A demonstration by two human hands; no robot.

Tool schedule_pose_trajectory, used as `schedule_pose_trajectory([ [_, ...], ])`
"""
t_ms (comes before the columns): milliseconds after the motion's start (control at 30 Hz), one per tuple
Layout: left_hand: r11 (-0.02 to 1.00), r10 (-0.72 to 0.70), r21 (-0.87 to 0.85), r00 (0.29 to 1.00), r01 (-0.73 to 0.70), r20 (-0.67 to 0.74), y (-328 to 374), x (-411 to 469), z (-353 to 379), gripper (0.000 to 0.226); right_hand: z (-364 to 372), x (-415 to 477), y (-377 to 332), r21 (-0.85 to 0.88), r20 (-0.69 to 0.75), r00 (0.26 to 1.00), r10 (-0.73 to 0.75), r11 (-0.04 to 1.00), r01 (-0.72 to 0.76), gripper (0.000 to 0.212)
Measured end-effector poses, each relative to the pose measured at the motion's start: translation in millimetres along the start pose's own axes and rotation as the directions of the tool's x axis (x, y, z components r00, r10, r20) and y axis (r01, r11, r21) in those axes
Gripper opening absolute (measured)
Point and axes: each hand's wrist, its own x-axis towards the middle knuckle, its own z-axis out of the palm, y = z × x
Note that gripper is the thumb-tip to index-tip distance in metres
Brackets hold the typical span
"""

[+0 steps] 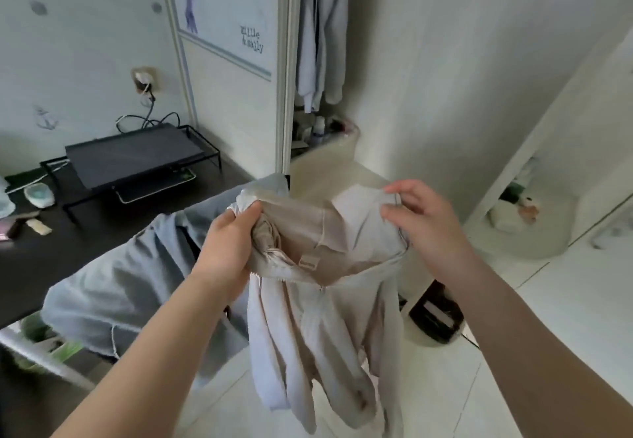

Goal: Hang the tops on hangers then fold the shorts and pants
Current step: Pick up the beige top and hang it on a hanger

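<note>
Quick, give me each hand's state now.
Left hand: grips the pale beige cloth top at its collar.
Right hand: pinches the same top's collar.

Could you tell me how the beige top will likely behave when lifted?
Probably floppy: the top hangs in loose folds from its collar. Likely light, since the right hand holds it by a pinch. It bunches easily in the left hand.

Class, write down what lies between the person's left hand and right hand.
In the head view, the collar of the beige top spans the stretch, its neck label showing. The left hand and right hand each grip an end.
</note>
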Motion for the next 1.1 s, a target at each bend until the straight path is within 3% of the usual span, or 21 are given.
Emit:
schedule_pose_trajectory([
  [200, 0.992, 0.106, 0.054, 0.983, -0.116, 0.152, 82.5, 84.4, 85.5, 0.021, -33.7, 101.1, -60.3, -0.005, -0.117, 0.978, -0.175, 0.984, 0.176, 0.028],
  [367, 0.964, 0.216, 0.073, 0.918, -0.254, 0.332, 171.6, 149.6, 159.5, 0.024, -48.7, 182.8, -125.3, -0.085, -0.263, 0.911, -0.318, 0.948, 0.306, 0.028],
  [600, 0.932, 0.273, 0.049, 0.783, -0.36, 0.559, 285.4, 210.6, 246.6, 0.026, -67.9, 274.5, -227.3, -0.406, -0.374, 0.759, -0.534, 0.83, 0.384, 0.029],
  [700, 0.92, 0.303, 0.009, 0.728, -0.391, 0.615, 325.2, 232.2, 283.3, 0.025, -84.4, 307.4, -262.8, -0.532, -0.405, 0.707, -0.58, 0.778, 0.334, 0.025],
  [833, 0.905, 0.356, -0.038, 0.704, -0.424, 0.615, 372.6, 247.2, 334.8, 0.016, -107.4, 349.5, -309.4, -0.688, -0.386, 0.702, -0.598, 0.693, 0.212, 0.022],
  [967, 0.862, 0.438, -0.056, 0.684, -0.504, 0.583, 409.2, 254.9, 387.3, 0.026, -128.4, 385.3, -353.9, -0.863, -0.332, 0.717, -0.614, 0.504, 0.032, 0.021],
  [1100, 0.826, 0.485, -0.091, 0.619, -0.557, 0.618, 426.9, 257.7, 434.8, 0.041, -147.2, 406.2, -392.3, -0.933, -0.345, 0.721, -0.6, 0.304, -0.194, 0.035],
])
